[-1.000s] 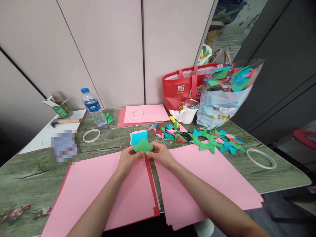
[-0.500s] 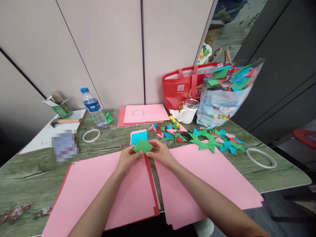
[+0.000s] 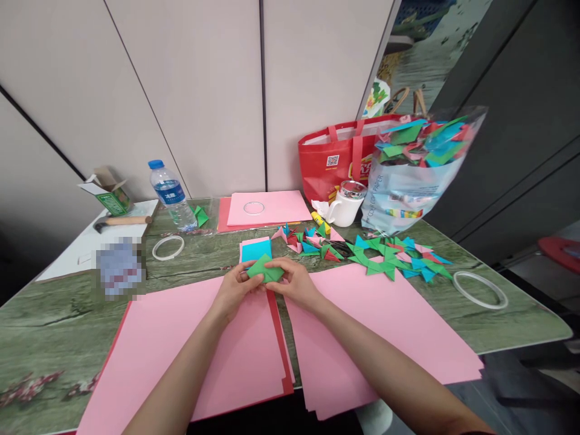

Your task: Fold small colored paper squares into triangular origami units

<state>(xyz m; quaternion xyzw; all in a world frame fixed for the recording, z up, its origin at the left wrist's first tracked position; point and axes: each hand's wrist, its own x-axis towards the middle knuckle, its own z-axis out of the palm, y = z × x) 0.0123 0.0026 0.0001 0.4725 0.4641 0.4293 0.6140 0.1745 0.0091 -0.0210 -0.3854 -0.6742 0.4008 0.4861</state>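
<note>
I see the green folded paper (image 3: 267,271) as a small, bright piece, its left end partly covered by a thumb, its top rising to a blunt peak, slanting creases across its face. It is held up just in front of the blue square (image 3: 256,252), above the table (image 3: 521,326). I have the left hand (image 3: 231,294) pinching its left end, thumb across the front and fingers curled behind. The right hand (image 3: 299,285) grips its right end, index finger along the top edge, thumb below; both forearms angle inward over pink sheets (image 3: 254,356).
</note>
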